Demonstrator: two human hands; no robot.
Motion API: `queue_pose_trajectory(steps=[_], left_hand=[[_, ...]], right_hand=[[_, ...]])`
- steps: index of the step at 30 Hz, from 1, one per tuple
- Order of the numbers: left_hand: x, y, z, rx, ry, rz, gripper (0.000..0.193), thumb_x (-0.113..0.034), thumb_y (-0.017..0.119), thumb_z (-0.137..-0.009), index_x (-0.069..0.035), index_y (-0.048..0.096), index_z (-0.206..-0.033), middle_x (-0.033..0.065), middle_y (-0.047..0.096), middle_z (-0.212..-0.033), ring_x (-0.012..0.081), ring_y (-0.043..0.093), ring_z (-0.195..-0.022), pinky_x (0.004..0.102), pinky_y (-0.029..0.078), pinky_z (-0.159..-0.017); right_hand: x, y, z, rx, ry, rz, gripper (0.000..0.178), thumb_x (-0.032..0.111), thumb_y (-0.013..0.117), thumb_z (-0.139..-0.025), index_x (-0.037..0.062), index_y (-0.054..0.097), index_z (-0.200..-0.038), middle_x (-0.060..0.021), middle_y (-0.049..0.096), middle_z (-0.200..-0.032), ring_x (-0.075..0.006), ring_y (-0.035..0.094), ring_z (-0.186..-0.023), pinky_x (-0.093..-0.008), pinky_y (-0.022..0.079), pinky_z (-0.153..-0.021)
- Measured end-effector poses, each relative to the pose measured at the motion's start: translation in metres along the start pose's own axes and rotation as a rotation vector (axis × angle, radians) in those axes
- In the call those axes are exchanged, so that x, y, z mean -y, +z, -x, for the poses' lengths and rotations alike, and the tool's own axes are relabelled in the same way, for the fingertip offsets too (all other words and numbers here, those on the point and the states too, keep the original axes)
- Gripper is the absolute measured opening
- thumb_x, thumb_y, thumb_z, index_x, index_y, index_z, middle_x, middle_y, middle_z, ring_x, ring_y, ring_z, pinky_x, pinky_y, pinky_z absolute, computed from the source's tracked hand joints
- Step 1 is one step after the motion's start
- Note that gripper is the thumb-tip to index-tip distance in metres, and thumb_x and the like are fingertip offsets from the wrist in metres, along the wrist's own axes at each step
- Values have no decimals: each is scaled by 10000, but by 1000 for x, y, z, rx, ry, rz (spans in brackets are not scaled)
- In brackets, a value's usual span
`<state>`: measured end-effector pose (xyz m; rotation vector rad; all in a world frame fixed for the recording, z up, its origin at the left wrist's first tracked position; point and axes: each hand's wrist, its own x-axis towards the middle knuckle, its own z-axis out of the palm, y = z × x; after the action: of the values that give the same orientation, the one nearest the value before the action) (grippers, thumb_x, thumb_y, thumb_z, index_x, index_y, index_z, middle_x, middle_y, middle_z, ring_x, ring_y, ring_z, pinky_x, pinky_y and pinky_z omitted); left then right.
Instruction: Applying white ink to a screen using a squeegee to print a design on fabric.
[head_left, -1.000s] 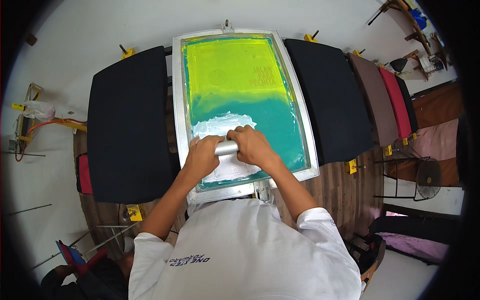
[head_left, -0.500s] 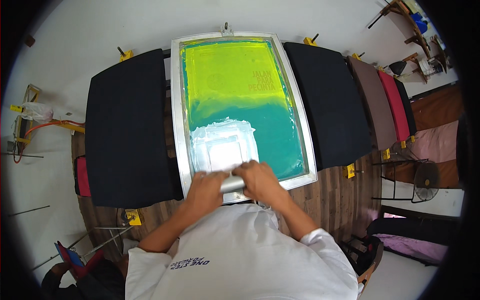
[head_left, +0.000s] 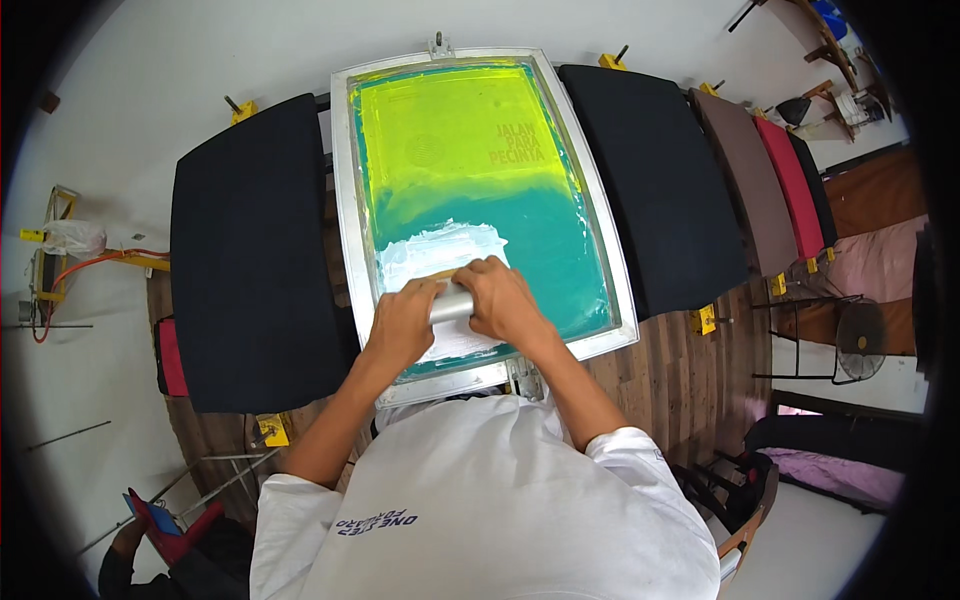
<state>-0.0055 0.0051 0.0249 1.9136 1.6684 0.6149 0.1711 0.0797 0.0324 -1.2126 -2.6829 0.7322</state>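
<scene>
Both hands grip a squeegee [head_left: 452, 306] with a rounded silver handle over the near half of a printing screen. My left hand [head_left: 404, 322] wraps its left end and my right hand [head_left: 497, 298] its right part. White ink [head_left: 430, 245] is spread thickly just beyond the squeegee and smeared beneath and behind it. The screen's metal frame [head_left: 352, 200] surrounds a teal mesh [head_left: 545, 260], whose far half is covered yellow-green [head_left: 450, 120] and carries faint lettering. The squeegee's blade edge is mostly hidden by my hands and the handle.
A black printing board [head_left: 250, 250] flanks the screen on the left, another black board [head_left: 660, 200] on the right. Beyond stand a brown board [head_left: 733, 190] and a red board [head_left: 788, 190]. Yellow brackets [head_left: 703, 320] stick out below. A fan [head_left: 860, 335] stands right; a person's dark sleeve [head_left: 205, 560] shows lower left.
Both hands have pushed the squeegee away from me, from the screen's near edge toward its middle. A pale rectangle seen in the white ink before is now covered by hands and squeegee.
</scene>
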Motion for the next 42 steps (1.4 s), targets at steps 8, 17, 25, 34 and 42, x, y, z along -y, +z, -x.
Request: queue_pose_trajectory(steps=[8,17,25,34,42], left_hand=[[-31,10,46,100,-77,33,566,151,624,-663,27,572,-1213,194,627,-1169,394,644,-1019,492,541,-842],[-40,-13,33,334,-225,195,432,39,628,-729,-21,685,-1153,234,707,-963,410,681,-903,449,538,-834],[-7,19,25,-79,19,-9,554,160,584,-707,19,611,-1242,222,613,-1252,398,623,-1103,443,528,-909],[-45,4,68,240,-123,40,565,76,647,-738,1,599,-1297,237,610,-1276,388,599,-1184,474,465,-1019],[3,-19,-16,79,-97,50,366,45,597,-765,-44,692,-1107,220,711,-986,400,683,-941,477,543,-849]], right_hand=[[21,3,56,63,67,18,495,46,748,-602,83,650,-1086,-82,659,-1060,-314,595,-1033,-478,477,-814],[22,-31,44,360,81,25,372,52,691,-642,111,743,-1005,-98,710,-904,-318,680,-909,-473,457,-778],[5,3,26,58,-23,95,522,-24,711,-608,76,607,-1109,-94,618,-1133,-349,578,-1080,-483,491,-804],[27,-9,80,249,-40,-26,468,23,706,-654,74,647,-1116,-104,637,-1114,-332,598,-1055,-486,471,-792],[-3,-22,-24,137,-46,76,384,18,674,-647,97,724,-1019,-143,715,-915,-359,679,-886,-458,556,-765]])
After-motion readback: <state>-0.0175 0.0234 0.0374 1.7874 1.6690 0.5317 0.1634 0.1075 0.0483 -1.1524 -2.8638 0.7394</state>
